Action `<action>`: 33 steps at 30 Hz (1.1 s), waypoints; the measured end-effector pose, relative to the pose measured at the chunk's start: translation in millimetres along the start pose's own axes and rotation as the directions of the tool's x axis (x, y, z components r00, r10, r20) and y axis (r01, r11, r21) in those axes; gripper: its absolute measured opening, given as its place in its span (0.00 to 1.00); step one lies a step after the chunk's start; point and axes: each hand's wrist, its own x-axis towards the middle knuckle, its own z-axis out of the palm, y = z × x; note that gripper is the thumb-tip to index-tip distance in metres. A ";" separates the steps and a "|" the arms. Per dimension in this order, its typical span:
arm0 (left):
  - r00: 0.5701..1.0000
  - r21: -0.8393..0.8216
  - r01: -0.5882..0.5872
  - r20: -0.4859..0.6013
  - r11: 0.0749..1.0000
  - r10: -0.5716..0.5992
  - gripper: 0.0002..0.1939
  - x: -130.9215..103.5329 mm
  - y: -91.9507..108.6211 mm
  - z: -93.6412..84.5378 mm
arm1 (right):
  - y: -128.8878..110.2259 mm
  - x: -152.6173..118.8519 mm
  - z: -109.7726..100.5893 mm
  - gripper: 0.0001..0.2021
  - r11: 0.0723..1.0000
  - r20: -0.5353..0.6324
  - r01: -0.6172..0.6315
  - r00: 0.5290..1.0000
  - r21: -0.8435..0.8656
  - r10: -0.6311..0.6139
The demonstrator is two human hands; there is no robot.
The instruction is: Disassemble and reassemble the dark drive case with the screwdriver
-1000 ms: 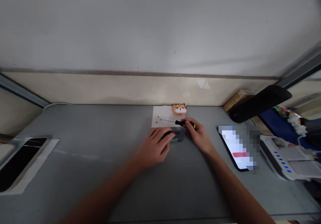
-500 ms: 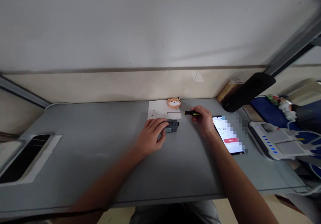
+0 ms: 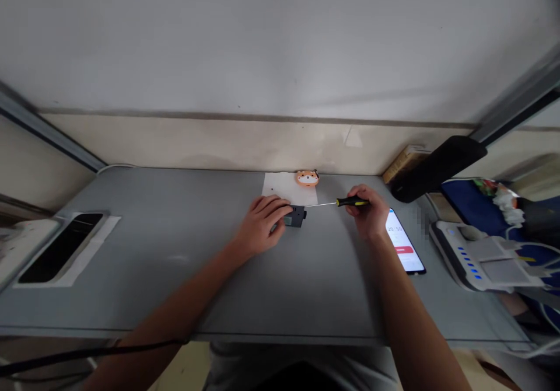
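Note:
A small dark box-shaped device (image 3: 296,216) with a green patch lies on the grey desk, and my left hand (image 3: 264,224) is closed over its left part. My right hand (image 3: 366,209) grips the black and yellow handle of a screwdriver (image 3: 345,202). The thin shaft points left, its tip close to the device's upper right edge; whether they touch cannot be made out. Just beyond the device is a white sheet of paper (image 3: 280,187) with a small dark speck on it. An orange bear-faced item (image 3: 308,178) sits at the paper's back right.
Right of my right hand lies a lit phone (image 3: 406,248), with a white power strip (image 3: 470,259) beyond. A black cylinder (image 3: 437,168) leans by a box (image 3: 405,162) at the back right. Another dark-screened phone (image 3: 63,248) lies far left on white paper.
The camera view has shifted a little. My right hand has moved right with the screwdriver, whose tip has left the space over the paper and is nearer the device. My left hand still holds the device.

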 end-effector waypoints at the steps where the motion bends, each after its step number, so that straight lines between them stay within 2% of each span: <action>1: 1.000 0.005 0.003 -0.002 1.000 -0.003 0.16 -0.1 0.5 0.2 | -0.4 -0.2 0.1 0.06 1.000 0.025 0.005 1.000 -0.015 -0.005; 5: 1.000 0.033 0.012 -0.021 0.999 -0.012 0.15 -0.4 3.6 1.9 | -1.0 -0.4 0.2 0.07 0.998 0.082 -0.017 0.996 -0.063 0.022; 11: 0.995 0.062 -0.040 -0.093 0.997 0.045 0.13 0.5 6.7 3.4 | -0.6 -0.9 3.7 0.07 0.997 0.066 -0.067 0.995 -0.044 0.070; 17: 0.997 0.035 0.060 -0.052 0.998 -0.058 0.15 -2.5 6.6 5.9 | 0.6 -1.1 3.4 0.07 0.994 0.084 -0.068 0.994 -0.088 0.076; 30: 1.000 -0.010 -0.019 0.024 1.000 0.020 0.19 -6.1 3.1 7.2 | -3.1 -3.8 7.6 0.05 0.990 0.005 -0.096 0.995 -0.101 0.097; 33: 0.999 -0.021 0.001 0.046 1.000 0.000 0.19 -5.9 3.4 6.5 | -5.0 -3.9 8.3 0.05 0.991 0.019 -0.086 0.996 -0.101 0.089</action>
